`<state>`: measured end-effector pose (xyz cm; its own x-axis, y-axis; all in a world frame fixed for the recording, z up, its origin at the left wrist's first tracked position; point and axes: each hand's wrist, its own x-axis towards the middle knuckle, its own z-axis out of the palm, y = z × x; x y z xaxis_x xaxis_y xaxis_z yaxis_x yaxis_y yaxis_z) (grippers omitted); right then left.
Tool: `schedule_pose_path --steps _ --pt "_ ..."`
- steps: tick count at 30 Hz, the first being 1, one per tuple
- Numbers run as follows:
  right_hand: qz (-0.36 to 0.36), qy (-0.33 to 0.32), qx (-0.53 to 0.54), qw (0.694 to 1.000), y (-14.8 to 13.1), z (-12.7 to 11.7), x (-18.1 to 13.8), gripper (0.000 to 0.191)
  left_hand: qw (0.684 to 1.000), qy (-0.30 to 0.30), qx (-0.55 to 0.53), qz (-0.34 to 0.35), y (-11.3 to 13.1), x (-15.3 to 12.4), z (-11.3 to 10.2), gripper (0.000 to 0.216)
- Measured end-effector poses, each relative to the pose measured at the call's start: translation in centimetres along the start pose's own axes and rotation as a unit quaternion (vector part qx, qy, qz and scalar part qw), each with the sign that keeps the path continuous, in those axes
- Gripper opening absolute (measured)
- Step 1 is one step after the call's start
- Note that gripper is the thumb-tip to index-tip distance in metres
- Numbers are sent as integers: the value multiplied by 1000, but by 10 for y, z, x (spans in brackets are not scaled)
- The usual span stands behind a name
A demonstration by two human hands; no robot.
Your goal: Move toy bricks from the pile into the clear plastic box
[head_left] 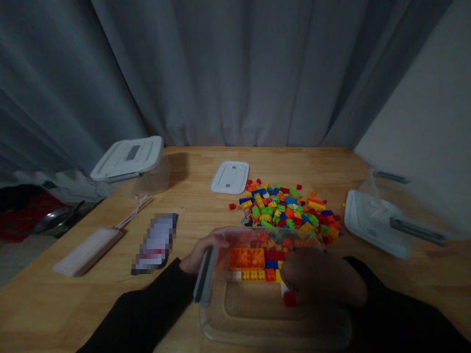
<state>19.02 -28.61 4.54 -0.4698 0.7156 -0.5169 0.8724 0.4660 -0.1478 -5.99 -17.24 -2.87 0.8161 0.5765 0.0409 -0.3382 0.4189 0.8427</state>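
Observation:
A clear plastic box point(257, 328) stands at the near table edge with several orange, yellow, red and blue bricks point(247, 259) in its far end. My left hand point(206, 250) grips the box's left rim by its grey handle. Inside the box, my right hand point(320, 282) is closed on a red brick point(289, 299). A heap of coloured bricks point(285, 208) lies on the table just beyond the box.
A white lid point(230, 176) lies behind the heap. Lidded clear boxes sit at the back left point(128, 157) and at the right point(375, 223). A phone point(156, 242) and a pale flat case point(88, 250) lie to the left. Grey curtain hangs behind.

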Motion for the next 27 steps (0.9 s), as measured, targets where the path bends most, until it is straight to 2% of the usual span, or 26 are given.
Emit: schedule_pose_path --steps 5,9,14,20,27 --pt "-3 -2 28 1000 0 -3 -1 17 1000 2 -13 3 -3 0 -1 59" --pt "-55 19 93 994 0 -3 -2 19 1000 -1 -22 -2 -3 1 -1 61" --pt "-103 20 63 992 3 3 2 19 1000 0 -10 0 0 0 1 60" --pt "-78 25 19 996 7 14 6 20 1000 -1 -12 -7 2 -1 3 61" --pt "-70 33 3 997 4 11 2 23 1000 -2 -13 2 0 1 1 60"
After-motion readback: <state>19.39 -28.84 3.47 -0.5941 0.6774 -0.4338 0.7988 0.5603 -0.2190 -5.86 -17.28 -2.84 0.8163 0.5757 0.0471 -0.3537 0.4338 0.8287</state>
